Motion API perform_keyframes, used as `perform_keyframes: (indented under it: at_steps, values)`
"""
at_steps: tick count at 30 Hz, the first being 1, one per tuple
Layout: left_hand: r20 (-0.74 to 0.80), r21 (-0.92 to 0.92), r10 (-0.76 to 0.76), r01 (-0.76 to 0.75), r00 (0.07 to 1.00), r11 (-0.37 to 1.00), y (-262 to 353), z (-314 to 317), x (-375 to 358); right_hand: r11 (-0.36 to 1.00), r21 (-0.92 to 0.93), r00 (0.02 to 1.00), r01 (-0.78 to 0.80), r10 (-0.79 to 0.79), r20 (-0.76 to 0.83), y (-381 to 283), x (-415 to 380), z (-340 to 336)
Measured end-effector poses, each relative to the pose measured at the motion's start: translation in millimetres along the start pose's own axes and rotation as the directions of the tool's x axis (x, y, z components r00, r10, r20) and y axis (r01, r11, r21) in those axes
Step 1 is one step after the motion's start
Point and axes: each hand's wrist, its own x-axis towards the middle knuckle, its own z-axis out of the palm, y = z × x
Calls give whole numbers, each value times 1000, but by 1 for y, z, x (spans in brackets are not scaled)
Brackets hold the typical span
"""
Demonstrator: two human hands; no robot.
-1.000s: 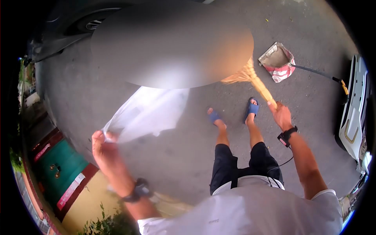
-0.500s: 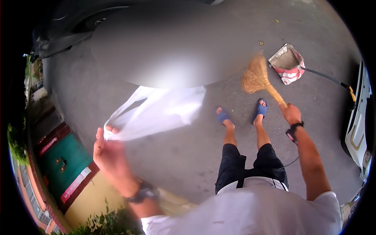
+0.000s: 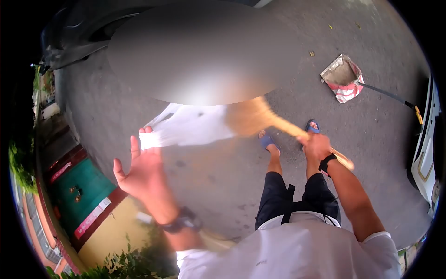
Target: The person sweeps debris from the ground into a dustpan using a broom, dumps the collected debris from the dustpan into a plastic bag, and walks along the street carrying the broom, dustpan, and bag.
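A white plastic bag point(image 3: 195, 125) stretches out from my left hand point(image 3: 146, 174); its handle loops round some raised fingers, while the thumb and another finger stand apart. The bag's upper part is hidden by a blurred patch. My right hand point(image 3: 318, 147) is wrapped round the wooden handle of a straw broom point(image 3: 248, 116). The broom's bristles are smeared by motion and lie against or over the right end of the bag; I cannot tell whether they touch it.
A dustpan made from a red and white sack point(image 3: 343, 79), with a long dark handle, lies on the pavement at the right. Beside it is a white vehicle point(image 3: 423, 149). A dark vehicle point(image 3: 74, 37) stands at the upper left, with leafy plants point(image 3: 125, 265) at the lower left.
My right hand and the broom have swung left, bringing the bristles from near the dustpan to the bag. My left hand has shifted slightly right and its fingers have spread.
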Motion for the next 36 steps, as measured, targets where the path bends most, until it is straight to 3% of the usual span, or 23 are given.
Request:
perform_keyframes:
  at_steps: [1, 5, 8, 11, 13, 15, 17, 18, 19, 24, 27, 30, 33, 34, 36]
  values:
    - [18, -2, 8, -8, 1000, 1000, 2, 2, -2, 984, -2, 984, -177, 177, 1, 12, 3, 0]
    - [86, -8, 13, -12, 996, 1000, 7, -1, 1, 918, -42, 909, -395, 383, -166, 101, -6, 21]
    - [84, -50, 5, -1, 996, 999, 4, 1, 4, 958, -43, 944, -282, 269, -193, 103, -33, -7]
    - [22, -54, -15, 17, 1000, 998, -3, 11, 0, 988, 147, 988, -39, 60, -140, 61, -48, -27]
    - [35, -28, -21, 22, 999, 999, -1, 15, -3, 925, 261, 945, 275, -211, -248, 34, -53, -19]
    - [57, 45, -34, 31, 998, 998, 7, 19, -8, 894, 214, 915, 393, -357, -186, 19, -39, -6]
    - [113, 41, -36, 31, 993, 999, 19, 20, -14, 959, 100, 964, 265, -267, 6, 9, -13, -1]
    - [105, 64, -6, -1, 994, 998, 25, 20, -16, 992, 46, 993, 115, -116, 32, 14, 0, 8]
    - [98, 87, 31, -39, 995, 995, 29, 20, -19, 999, -9, 998, -32, 33, 50, 20, 12, 18]
    - [53, 96, 17, -22, 998, 995, 36, -7, -17, 961, 3, 960, -276, 275, 52, 48, -16, -8]
    - [42, 103, -6, 1, 999, 995, 28, -13, -18, 941, -76, 942, -331, 325, -82, 110, -27, 12]
    - [41, 114, -18, 13, 999, 993, 28, -19, -14, 905, -113, 910, -410, 398, -117, 155, -41, 9]
    - [82, 171, -72, 57, 994, 984, 26, -30, -10, 945, -97, 921, -314, 278, -272, 189, -72, 5]
    - [87, 186, -91, 74, 992, 980, 25, -33, -8, 943, -37, 909, -331, 308, -282, 198, -84, 6]
    - [130, 236, -149, 115, 980, 965, 20, -44, -5, 862, -74, 865, -501, 501, -24, 220, -111, 8]
